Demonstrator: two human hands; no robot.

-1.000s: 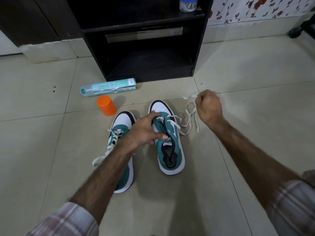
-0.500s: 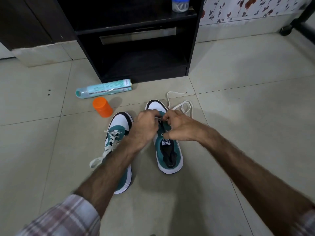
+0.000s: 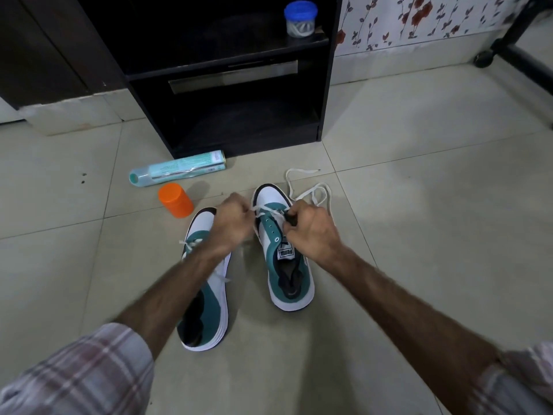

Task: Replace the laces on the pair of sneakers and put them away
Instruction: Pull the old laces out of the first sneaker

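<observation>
Head view: left hand and right hand each pinch the white lace, tensioning it across the right sneaker

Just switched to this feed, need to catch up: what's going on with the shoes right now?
A person is working the white lace on the right-hand sneaker, on the tiled floor. The left hand pinches lace at the front eyelets; the right hand grips near the tongue. Most eyelets on this sneaker are empty, with loose lace trailing beyond the toe. The other sneaker lies alongside, laced.
</observation>
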